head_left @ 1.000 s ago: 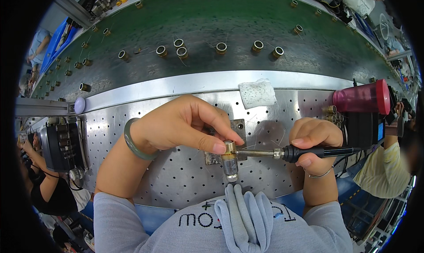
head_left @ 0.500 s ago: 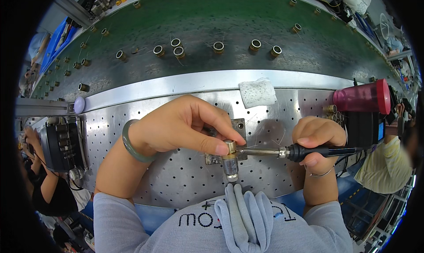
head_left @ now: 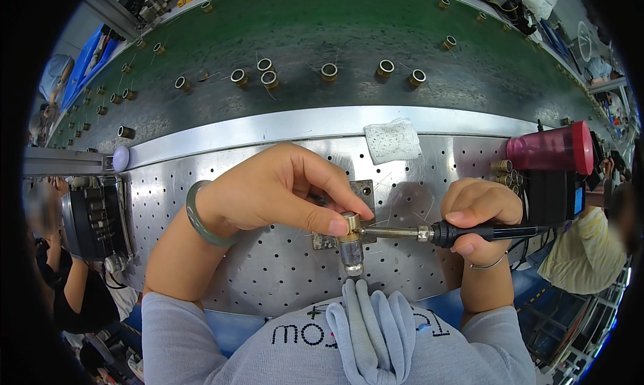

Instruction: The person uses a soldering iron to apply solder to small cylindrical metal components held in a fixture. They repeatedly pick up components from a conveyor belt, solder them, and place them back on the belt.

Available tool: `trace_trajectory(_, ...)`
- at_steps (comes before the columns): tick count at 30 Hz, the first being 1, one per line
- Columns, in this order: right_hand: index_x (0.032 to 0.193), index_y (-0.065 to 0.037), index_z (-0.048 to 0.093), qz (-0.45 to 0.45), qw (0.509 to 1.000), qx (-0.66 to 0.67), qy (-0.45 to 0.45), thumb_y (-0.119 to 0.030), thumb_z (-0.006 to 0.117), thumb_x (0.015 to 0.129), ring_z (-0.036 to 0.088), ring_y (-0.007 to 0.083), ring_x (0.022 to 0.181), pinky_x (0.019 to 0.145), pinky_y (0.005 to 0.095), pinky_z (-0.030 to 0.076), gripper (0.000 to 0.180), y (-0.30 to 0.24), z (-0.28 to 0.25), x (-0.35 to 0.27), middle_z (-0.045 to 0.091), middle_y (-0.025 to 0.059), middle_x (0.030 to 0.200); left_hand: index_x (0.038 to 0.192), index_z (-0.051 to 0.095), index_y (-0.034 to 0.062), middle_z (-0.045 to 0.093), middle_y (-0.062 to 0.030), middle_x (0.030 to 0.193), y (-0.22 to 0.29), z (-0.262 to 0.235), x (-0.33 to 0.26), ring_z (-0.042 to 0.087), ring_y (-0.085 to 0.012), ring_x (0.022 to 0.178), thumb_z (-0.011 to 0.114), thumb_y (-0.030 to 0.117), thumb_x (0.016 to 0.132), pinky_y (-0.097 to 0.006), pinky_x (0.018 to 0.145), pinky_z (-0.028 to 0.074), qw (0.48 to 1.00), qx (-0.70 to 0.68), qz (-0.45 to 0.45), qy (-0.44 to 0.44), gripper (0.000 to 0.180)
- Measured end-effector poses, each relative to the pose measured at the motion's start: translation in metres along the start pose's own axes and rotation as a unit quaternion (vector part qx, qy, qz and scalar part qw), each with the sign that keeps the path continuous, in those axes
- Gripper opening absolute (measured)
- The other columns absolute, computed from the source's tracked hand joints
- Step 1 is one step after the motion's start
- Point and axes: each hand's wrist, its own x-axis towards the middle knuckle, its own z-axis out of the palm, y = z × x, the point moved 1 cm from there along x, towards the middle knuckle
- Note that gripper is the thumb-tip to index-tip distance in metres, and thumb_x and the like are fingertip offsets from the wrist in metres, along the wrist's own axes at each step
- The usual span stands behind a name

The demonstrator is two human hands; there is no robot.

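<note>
My left hand (head_left: 285,194) pinches a small brass-coloured metal cylinder (head_left: 351,224) between thumb and fingertips. The cylinder sits on top of an upright silver metal post (head_left: 352,256), near a square metal plate (head_left: 363,191) partly hidden by my hand. In my right hand (head_left: 484,214) is a soldering iron (head_left: 463,234) with a black handle. Its metal shaft points left, and the tip reaches the cylinder's right side. Thin wires stick out near the tip. Whether the tip presses on the cylinder or on a wire is too small to tell.
A perforated metal worktop (head_left: 409,271) lies under my hands, with a white pad (head_left: 392,141) at its far edge. Beyond runs a green conveyor belt (head_left: 362,36) carrying several brass cylinders. At right are a pink cup (head_left: 550,148) and a black box (head_left: 547,190); at left, a black device (head_left: 87,220).
The brass cylinders on the belt have shifted slightly left. My right hand and the soldering iron have moved a little left; my left hand still pinches the brass cylinder.
</note>
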Motion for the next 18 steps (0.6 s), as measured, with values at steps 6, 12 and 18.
trace_trajectory(6,0.082,0.003,0.066,0.005,1.0,-0.012,0.0,0.0,0.078,0.063,0.057,0.0195,0.053,0.051,0.0271,0.043,0.023,-0.0007,0.0011,0.0007,0.062,0.0101,0.065,0.102,0.068,-0.0058,0.062,-0.0075,0.083,0.0026,0.0034,-0.0023,0.06,-0.0119,0.076,0.072,-0.004,0.073,-0.022,0.07,0.048,1.0,0.009,0.004,0.012,0.029)
trace_trajectory(12,0.082,0.003,0.065,-0.001,1.0,-0.011,0.009,0.0,0.076,0.065,0.056,0.019,0.052,0.051,0.0273,0.042,0.02,0.0003,-0.0012,-0.0006,0.061,0.009,0.063,0.102,0.068,-0.0064,0.062,-0.0073,0.083,0.0011,0.0019,-0.001,0.06,-0.0118,0.078,0.072,-0.004,0.073,-0.021,0.071,0.048,1.0,0.002,0.008,0.001,0.029)
trace_trajectory(18,0.08,0.002,0.064,-0.003,0.998,0.032,0.059,-0.004,0.074,0.068,0.054,0.0188,0.052,0.051,0.0289,0.042,0.017,0.0014,-0.0068,-0.006,0.06,0.008,0.063,0.102,0.067,-0.0066,0.062,-0.0074,0.085,-0.0045,-0.0025,0.0048,0.058,-0.0114,0.078,0.074,-0.002,0.072,-0.021,0.07,0.046,1.0,-0.018,0.012,-0.02,0.031)
